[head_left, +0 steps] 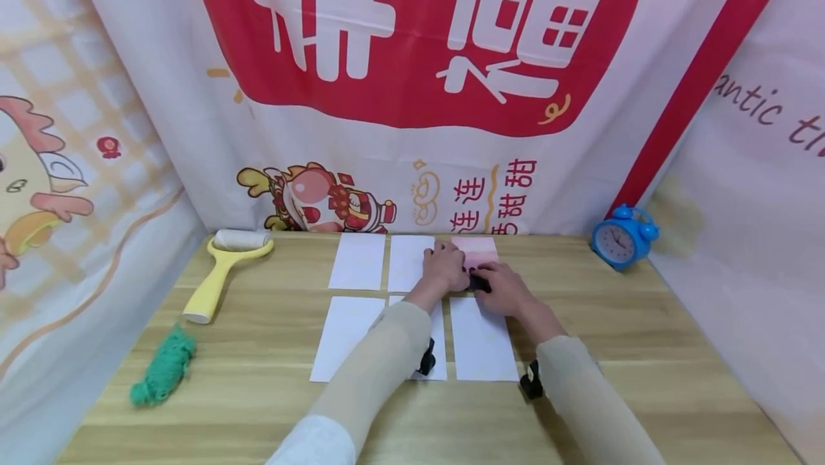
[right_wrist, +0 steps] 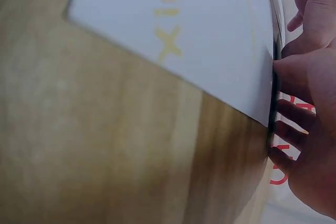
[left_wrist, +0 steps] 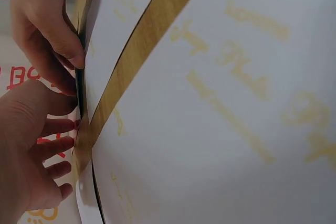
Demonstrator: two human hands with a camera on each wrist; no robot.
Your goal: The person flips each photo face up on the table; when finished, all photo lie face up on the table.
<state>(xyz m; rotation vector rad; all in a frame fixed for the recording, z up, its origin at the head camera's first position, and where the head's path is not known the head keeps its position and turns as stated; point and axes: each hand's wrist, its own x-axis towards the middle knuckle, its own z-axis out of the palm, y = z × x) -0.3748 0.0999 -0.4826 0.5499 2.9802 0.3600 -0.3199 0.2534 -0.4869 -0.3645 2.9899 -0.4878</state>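
In the head view my left hand (head_left: 446, 266) and right hand (head_left: 503, 289) meet at a small, thin dark flat thing (head_left: 478, 284), pinching its two ends. It lies over the near part of a pink sheet (head_left: 475, 248) in the back row. Its kind cannot be made out. From the left wrist, the dark thing (left_wrist: 80, 87) appears edge-on, with the left hand (left_wrist: 29, 145) and right hand (left_wrist: 44, 24) at it. The right wrist view shows the right hand (right_wrist: 312, 124) with thumb and fingers against the dark edge (right_wrist: 274, 85).
Several white sheets with faint yellow print, such as the back-left sheet (head_left: 357, 262) and front-right sheet (head_left: 483, 343), lie in two rows. A yellow-handled roller (head_left: 215, 282) and a green yarn bundle (head_left: 166, 366) lie left. A blue alarm clock (head_left: 621, 237) stands back right.
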